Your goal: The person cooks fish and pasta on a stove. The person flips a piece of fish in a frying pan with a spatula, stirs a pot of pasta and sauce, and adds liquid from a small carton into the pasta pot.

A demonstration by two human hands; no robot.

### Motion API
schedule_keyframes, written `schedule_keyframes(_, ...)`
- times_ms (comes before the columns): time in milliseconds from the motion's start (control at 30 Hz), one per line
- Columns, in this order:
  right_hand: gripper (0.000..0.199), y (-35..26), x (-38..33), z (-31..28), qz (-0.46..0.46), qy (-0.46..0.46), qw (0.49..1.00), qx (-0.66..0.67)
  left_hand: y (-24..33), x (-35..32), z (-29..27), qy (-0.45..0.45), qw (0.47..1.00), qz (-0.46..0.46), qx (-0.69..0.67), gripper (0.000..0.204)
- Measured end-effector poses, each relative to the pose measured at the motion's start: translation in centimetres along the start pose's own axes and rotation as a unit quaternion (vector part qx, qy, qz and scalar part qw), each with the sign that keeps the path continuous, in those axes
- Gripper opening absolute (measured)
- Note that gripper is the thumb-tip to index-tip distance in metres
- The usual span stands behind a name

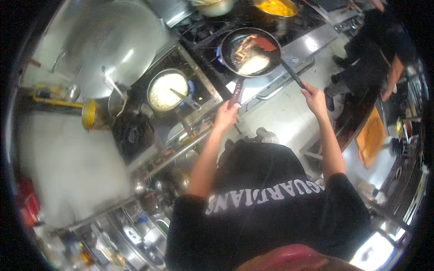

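Note:
My left hand [227, 116] is closed round the brown handle of a black frying pan [231, 67] on the stove. Inside the pan lie a pale, creamy patch of food [253, 65] and several orange-brown strips [244, 47]. My right hand [315, 98] grips a long black-handled utensil [291, 73] that reaches over the pan's right rim. A flat red piece [266, 44] in the pan lies roughly in line with that handle; whether it is the utensil's head, I cannot tell.
On a burner to the left stands a second pan [165, 108] of pale, creamy food with a utensil in it. A large metal wok [115, 45] is beyond it. A pan of yellow food [275, 7] sits at the back. Another person [368, 49] stands at right, near a wooden board [371, 135].

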State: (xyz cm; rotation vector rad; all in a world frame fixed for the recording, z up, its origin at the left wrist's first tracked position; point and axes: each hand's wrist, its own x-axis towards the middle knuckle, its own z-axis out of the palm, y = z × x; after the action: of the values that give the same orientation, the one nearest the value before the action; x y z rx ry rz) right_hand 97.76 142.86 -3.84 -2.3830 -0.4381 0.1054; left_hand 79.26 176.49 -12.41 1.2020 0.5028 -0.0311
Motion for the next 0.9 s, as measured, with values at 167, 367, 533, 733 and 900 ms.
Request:
schedule_keyframes(167, 0.040, -0.1, -1.4, 1.8, -0.020, 0.060, 0.997, 0.035, -2.4, 2.3, 6.4, 0.060, 0.997, 0.043, 0.009, 0.029)
schedule_keyframes(367, 0.042, -1.7, -2.1, 5.3, -0.065, 0.094, 0.993, 0.032, -0.5, 5.6, 8.3, 0.067, 0.997, 0.043, 0.009, 0.033)
schedule_keyframes(533, 0.046, -0.6, -4.0, 9.2, 0.070, 0.152, 0.976, 0.142, 0.3, 1.9, 4.2, 0.189, 0.919, 0.178, 0.296, 0.054)
schedule_keyframes(733, 0.052, 4.3, 2.3, 14.4, 0.088, 0.287, 0.953, 0.038, 0.2, -4.9, -8.7, 0.562, 0.634, 0.259, 0.464, 0.065)
schedule_keyframes(900, 0.066, -2.9, 9.9, 16.6, 0.122, 0.213, 0.967, 0.063, -6.8, -5.1, -22.3, 0.558, 0.760, 0.085, 0.320, 0.063)
